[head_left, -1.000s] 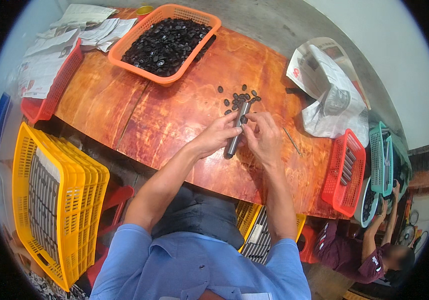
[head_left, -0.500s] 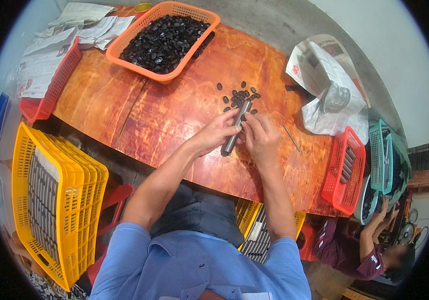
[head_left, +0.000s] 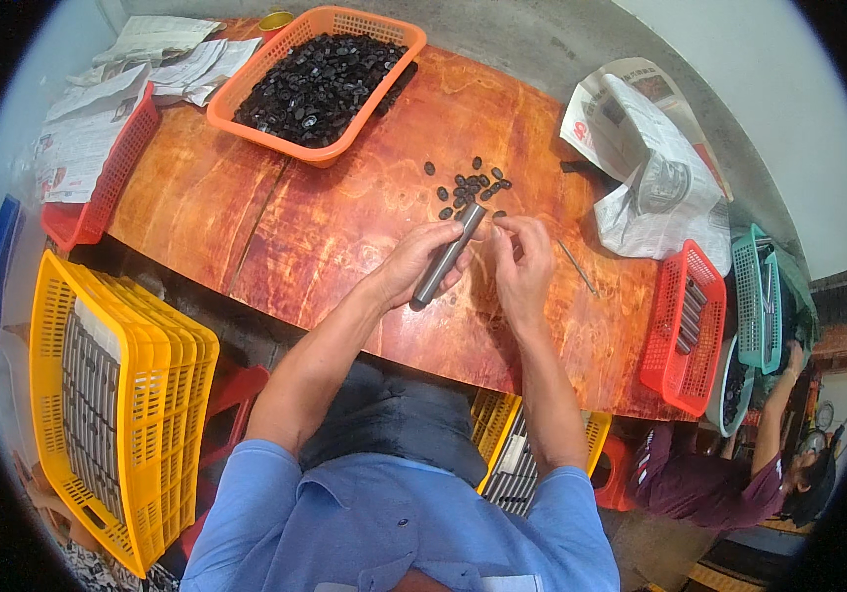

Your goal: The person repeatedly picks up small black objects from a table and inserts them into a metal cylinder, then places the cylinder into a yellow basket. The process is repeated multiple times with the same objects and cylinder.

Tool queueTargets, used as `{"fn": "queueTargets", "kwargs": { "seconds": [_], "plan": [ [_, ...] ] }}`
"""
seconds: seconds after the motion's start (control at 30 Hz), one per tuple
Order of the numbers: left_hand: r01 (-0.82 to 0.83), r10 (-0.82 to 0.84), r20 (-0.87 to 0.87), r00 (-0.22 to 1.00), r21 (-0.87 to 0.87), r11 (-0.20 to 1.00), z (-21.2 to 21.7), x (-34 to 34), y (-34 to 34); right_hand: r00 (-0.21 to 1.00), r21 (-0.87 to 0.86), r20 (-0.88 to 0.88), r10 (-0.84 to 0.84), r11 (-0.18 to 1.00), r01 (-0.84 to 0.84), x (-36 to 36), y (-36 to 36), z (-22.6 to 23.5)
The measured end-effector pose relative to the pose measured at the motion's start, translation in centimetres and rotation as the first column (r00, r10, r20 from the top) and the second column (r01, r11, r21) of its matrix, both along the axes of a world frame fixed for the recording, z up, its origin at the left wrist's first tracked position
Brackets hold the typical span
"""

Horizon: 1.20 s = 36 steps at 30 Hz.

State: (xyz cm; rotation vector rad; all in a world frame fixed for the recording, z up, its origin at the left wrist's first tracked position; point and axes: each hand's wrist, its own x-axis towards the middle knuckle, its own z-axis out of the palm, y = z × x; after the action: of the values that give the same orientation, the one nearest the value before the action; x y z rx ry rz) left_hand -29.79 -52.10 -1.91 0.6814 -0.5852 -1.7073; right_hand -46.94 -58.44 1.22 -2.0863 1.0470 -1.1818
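My left hand (head_left: 405,264) is closed round a grey metal tube (head_left: 448,255), which slants across the palm with its far end up and to the right. Just right of the tube and apart from it is my right hand (head_left: 524,264). Its fingers are bent, the thumb a little away from the forefinger, and no object shows between them. Small black oval pieces (head_left: 460,182) lie scattered on the table beyond both hands, one close to the right fingertips. A thin rod (head_left: 577,267) rests to the right of that hand.
An orange basket (head_left: 320,155) full of black pieces stands at the back left. Crumpled newspaper (head_left: 675,192) lies at the right, near a red basket (head_left: 652,345) of tubes and a green basket (head_left: 754,326). Stacked yellow crates (head_left: 162,395) stand at left. A co-worker (head_left: 699,479) is at lower right.
My right hand has come away from the tube. The left hand has shifted the tube slightly left and now wraps it more fully. The co-worker's arm has moved.
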Motion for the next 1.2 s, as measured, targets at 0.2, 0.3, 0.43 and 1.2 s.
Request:
{"fn": "queueTargets", "kwargs": {
  "seconds": [0.2,0.3,0.43,1.2],
  "plan": [
    [-0.006,0.005,0.032,0.999,0.025,1.000,0.1,-0.2,-0.2,0.883,-0.087,-0.464,-0.078,0.995,0.043,-1.7,-2.6,-2.1],
    [-0.016,0.016,0.019,1.000,-0.003,1.000,-0.4,-0.3,-0.2,0.904,-0.302,-0.415,-0.102,0.953,-0.031,-1.2,-2.7,-2.8],
    [-0.017,0.017,0.016,1.000,-0.016,1.000,-0.1,-0.2,0.0,0.931,-0.216,-0.357,-0.076,0.976,-0.003,-1.2,-2.7,-3.5],
    [0.094,-0.046,0.367,0.929,-0.113,0.989,-1.5,-1.2,0.0,0.878,0.521,0.448,0.169,0.749,-0.410,-1.0,-0.7,0.2]
  ]
}}
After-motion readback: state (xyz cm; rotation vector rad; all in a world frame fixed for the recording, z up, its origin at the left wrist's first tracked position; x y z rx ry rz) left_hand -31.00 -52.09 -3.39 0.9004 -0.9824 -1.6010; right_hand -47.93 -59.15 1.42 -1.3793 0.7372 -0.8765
